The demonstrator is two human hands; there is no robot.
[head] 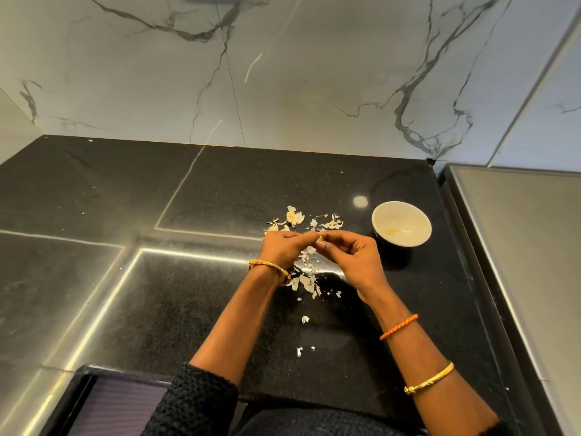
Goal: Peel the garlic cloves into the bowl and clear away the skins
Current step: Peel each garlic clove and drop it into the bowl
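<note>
Left hand [284, 247] and right hand [352, 251] meet fingertip to fingertip above the black worktop [195, 294], both pinching one small garlic clove [319, 238] between them. Papery skins [306, 278] lie scattered under and beyond the hands, with more loose garlic pieces [294, 217] just past the knuckles. White bowl [401, 224] stands right of the hands, a peeled clove [391, 230] inside.

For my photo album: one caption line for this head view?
Both hands peel a garlic clove above scattered skins beside a white bowl.
</note>
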